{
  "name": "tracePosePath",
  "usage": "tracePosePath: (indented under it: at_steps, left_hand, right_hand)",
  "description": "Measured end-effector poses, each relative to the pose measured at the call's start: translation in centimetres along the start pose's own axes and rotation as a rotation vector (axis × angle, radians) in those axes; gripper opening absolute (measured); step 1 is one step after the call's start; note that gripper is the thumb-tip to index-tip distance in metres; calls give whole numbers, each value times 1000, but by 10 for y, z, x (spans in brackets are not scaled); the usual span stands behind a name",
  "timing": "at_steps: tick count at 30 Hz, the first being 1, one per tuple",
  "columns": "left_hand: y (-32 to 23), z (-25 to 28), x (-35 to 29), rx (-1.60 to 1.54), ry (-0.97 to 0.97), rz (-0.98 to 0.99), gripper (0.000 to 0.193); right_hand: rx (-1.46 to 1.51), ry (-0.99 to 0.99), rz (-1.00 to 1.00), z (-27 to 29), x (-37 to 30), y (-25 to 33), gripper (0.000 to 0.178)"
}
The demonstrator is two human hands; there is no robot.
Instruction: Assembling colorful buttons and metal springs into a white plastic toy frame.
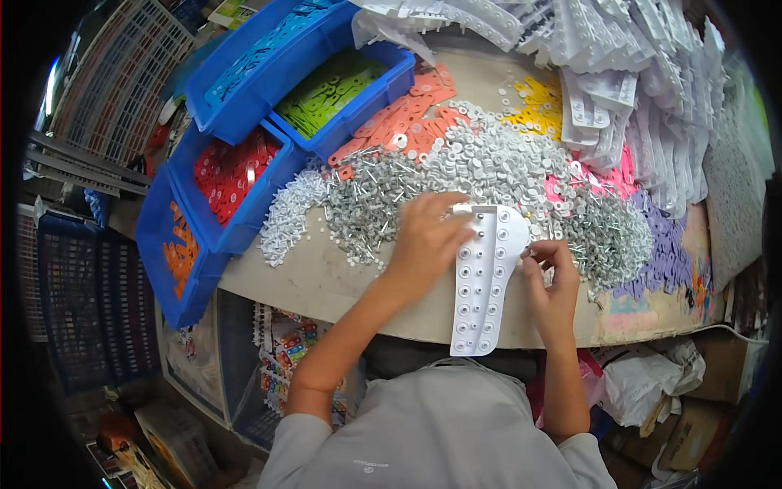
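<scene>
Here, the white moulded tray (479,285) lies lengthwise across the table's front edge, its broad end on the table (350,297) and its narrow end jutting toward the person's lap. Rows of round seats run down both sides, with metal-looking pins along the middle channel; none of the coloured flat pieces sits on it, so the work on this one looks early, though it is too small to tell which seats are filled and which are bare. The left hand (425,244) is blurred over the upper left edge, hiding some seats; whether its fingers hold anything cannot be told. The right hand (555,277), beside the right edge, has thumb and forefinger pinched on a small pale piece (527,253). Beyond the tray spreads a heap of pale discs (489,159), flanked by metal rivets (371,200) and small white bits (287,213), with loose coral pieces (399,122), yellow pieces (539,106) and purple pieces (664,254) farther out. To the left stand four blue containers: one bin (218,122) holds light-blue pieces, another (373,110) green, a third (267,196) red, the last (156,204) a few orange. Many more white trays (599,49) are piled at the upper right.
</scene>
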State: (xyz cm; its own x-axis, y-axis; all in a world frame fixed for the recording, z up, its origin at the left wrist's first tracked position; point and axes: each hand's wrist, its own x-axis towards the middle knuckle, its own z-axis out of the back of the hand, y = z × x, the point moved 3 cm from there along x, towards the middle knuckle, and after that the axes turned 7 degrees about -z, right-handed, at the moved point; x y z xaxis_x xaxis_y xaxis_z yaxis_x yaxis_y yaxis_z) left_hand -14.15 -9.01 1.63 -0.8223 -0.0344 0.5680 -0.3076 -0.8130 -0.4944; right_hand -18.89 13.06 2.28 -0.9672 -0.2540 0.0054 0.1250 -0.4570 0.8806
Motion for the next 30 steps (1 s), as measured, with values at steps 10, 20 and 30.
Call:
tracePosePath:
  at_steps: [10,20,30]
  left_hand:
    - [31,42,-34,352,189,64,13]
    - [26,23,-32,515,132,145,18]
    - [23,23,-30,582,153,180,14]
  right_hand:
    - [128,113,1,-39,5,12,14]
    - [-343,31,249,-47,6,17,14]
    - [-408,-56,429,-11,7,29,15]
